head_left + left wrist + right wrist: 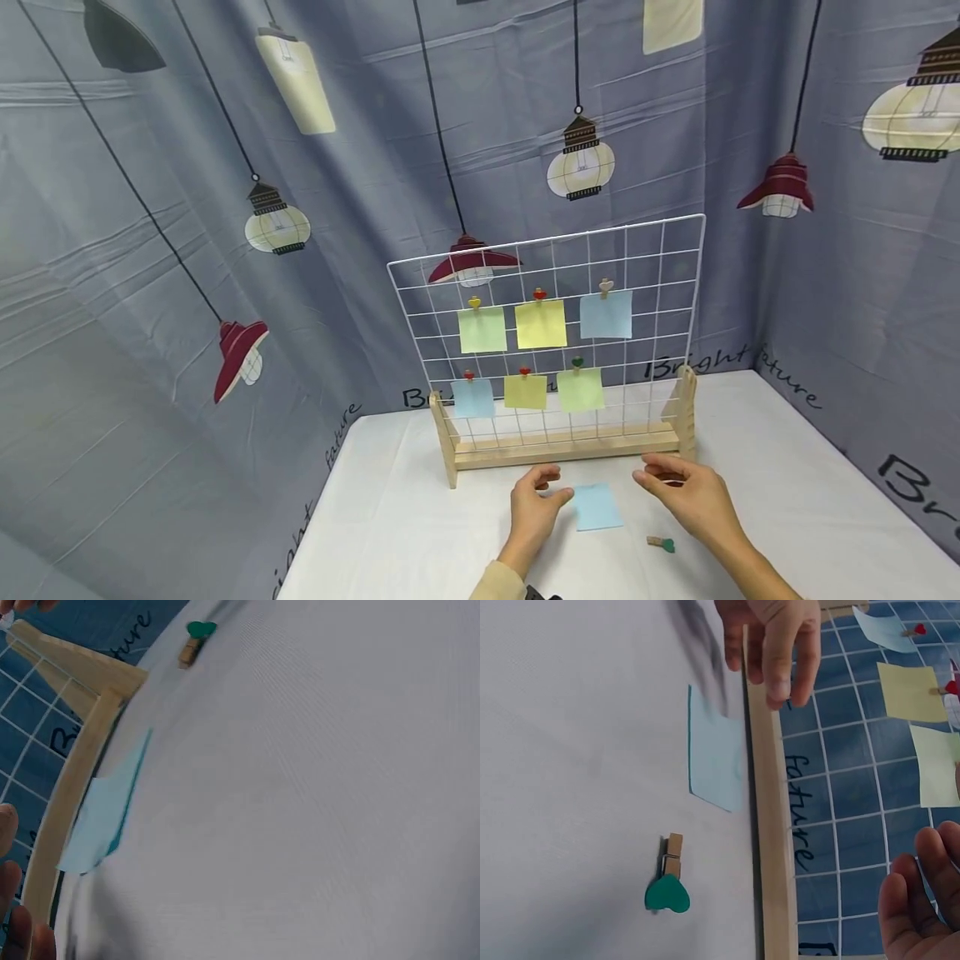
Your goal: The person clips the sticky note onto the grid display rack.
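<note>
A blue sticky note [597, 507] lies on the white table in front of the grid stand. My left hand [534, 510] hovers just left of the note, its fingers loosely bent with nothing between them. On the other side, my right hand [692, 498] hangs in the air, also holding nothing. Below it lies a small wooden clothespin [660, 543] with a green heart. In the right wrist view the clothespin [669, 874] rests apart from the note [716, 754]. The left wrist view catches only fingertips [19, 930] at its edge.
Behind the hands stands a white wire grid [637, 250] on a wooden base [562, 450]. Two rows of green, yellow and blue notes hang there from heart clothespins, including a yellow note [541, 324]. A curtain with printed lamps [360, 208] surrounds the table.
</note>
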`<state>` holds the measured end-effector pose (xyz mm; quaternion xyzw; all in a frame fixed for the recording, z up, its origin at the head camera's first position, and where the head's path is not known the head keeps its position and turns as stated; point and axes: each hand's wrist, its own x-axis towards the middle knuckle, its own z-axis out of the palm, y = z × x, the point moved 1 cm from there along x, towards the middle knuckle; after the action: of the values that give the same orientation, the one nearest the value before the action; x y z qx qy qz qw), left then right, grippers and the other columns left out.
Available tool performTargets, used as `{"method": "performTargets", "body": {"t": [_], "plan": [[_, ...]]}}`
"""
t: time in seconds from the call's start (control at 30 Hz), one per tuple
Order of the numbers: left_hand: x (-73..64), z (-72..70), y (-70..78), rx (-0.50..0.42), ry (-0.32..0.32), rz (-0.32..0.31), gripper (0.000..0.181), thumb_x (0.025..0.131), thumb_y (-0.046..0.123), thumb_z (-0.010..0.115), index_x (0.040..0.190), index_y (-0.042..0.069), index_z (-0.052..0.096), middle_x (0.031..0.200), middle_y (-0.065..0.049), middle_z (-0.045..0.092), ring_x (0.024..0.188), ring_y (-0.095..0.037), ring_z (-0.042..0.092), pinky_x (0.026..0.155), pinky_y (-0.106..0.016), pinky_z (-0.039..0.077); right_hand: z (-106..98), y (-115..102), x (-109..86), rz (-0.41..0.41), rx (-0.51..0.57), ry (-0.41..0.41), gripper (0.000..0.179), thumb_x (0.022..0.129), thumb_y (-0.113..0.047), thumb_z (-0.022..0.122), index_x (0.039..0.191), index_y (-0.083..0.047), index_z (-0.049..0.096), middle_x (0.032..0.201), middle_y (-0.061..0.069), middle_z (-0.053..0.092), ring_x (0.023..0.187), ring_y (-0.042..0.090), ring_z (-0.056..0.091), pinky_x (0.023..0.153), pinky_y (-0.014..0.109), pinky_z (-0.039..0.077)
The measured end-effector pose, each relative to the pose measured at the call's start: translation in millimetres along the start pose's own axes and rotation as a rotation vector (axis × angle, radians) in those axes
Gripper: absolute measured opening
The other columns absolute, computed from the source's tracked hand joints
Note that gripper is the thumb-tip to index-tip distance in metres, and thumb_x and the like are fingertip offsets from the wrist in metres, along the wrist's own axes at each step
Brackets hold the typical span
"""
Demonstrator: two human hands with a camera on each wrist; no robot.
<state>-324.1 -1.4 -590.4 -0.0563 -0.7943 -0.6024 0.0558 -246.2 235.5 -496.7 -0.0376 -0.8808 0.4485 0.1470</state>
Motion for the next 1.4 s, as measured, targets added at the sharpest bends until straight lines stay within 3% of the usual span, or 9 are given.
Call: {"method": "performTargets", "body": {"t": [0.17,0.43,0.8,0.93,1.13,1.23,1.3,1.4], "plan": [[0.7,3.8,-7.1,0.033,-0.009,0.000,0.036,0.080,0.013,0.086,0.113,0.010,0.073,0.111,-0.005,0.076,0.106,-0.019,0.064,0.097,-0.034,0.051,4,2,-5.8,0.023,0.012,0.002,0.044,0.088,-0.038,0.082,0.118,-0.007,0.077,0.095,0.001,0.078,0.085,0.008,0.070,0.076,0.020,0.055],[-0.1,4.6,-16.1,0.066,0.019,-0.014,0.043,0.078,0.011,0.087,0.118,0.008,0.071,0.105,-0.005,0.077,0.104,-0.020,0.069,0.100,-0.045,0.050,10,9,-13.8,0.074,0.025,-0.014,0.044,0.087,-0.039,0.083,0.117,-0.008,0.077,0.093,-0.001,0.078,0.085,0.010,0.070,0.075,0.021,0.055],[5.5,15.5,-15.4,0.148,0.007,0.009,0.029,0.079,0.007,0.086,0.106,0.010,0.075,0.095,0.002,0.078,0.094,-0.012,0.069,0.099,-0.041,0.050,7,15,-17.4,0.148,0.019,-0.032,0.050,0.086,-0.043,0.083,0.120,-0.007,0.076,0.095,0.000,0.077,0.088,0.010,0.069,0.075,0.021,0.054],[6.7,19.8,-13.2,0.199,0.030,0.010,0.029,0.077,0.009,0.087,0.103,0.012,0.076,0.090,0.005,0.076,0.096,-0.014,0.063,0.097,-0.043,0.046,6,15,-18.6,0.148,0.021,-0.033,0.049,0.086,-0.043,0.083,0.119,-0.006,0.076,0.094,-0.001,0.077,0.087,0.009,0.068,0.076,0.021,0.054],[7.6,25.4,-7.7,0.274,0.050,0.021,0.026,0.074,0.012,0.090,0.097,0.015,0.077,0.083,0.006,0.074,0.086,-0.008,0.054,0.108,-0.051,0.038,6,18,-20.9,0.147,0.002,-0.030,0.050,0.086,-0.042,0.083,0.119,-0.006,0.076,0.095,-0.001,0.077,0.086,0.008,0.068,0.076,0.021,0.055],[7.5,27.6,-5.0,0.315,0.062,0.043,0.025,0.072,0.012,0.091,0.092,0.015,0.077,0.080,0.005,0.072,0.081,-0.006,0.050,0.095,-0.040,0.044,6,21,-21.3,0.143,-0.001,-0.027,0.050,0.086,-0.041,0.083,0.119,-0.005,0.076,0.095,0.000,0.077,0.086,0.008,0.068,0.076,0.021,0.054],[7.2,29.0,-4.1,0.332,0.067,0.048,0.023,0.071,0.011,0.092,0.088,0.015,0.077,0.078,0.004,0.071,0.078,-0.005,0.047,0.080,-0.033,0.041,5,22,-21.7,0.146,-0.003,-0.024,0.048,0.086,-0.040,0.084,0.119,-0.005,0.076,0.095,0.000,0.077,0.086,0.009,0.068,0.076,0.020,0.055],[6.8,30.9,-3.2,0.353,0.073,0.063,0.021,0.070,0.010,0.091,0.084,0.015,0.076,0.074,0.004,0.068,0.075,-0.005,0.043,0.071,-0.027,0.036,4,24,-21.7,0.152,-0.007,-0.028,0.050,0.087,-0.040,0.083,0.120,-0.003,0.075,0.095,0.000,0.077,0.088,0.011,0.069,0.075,0.021,0.055]]}}
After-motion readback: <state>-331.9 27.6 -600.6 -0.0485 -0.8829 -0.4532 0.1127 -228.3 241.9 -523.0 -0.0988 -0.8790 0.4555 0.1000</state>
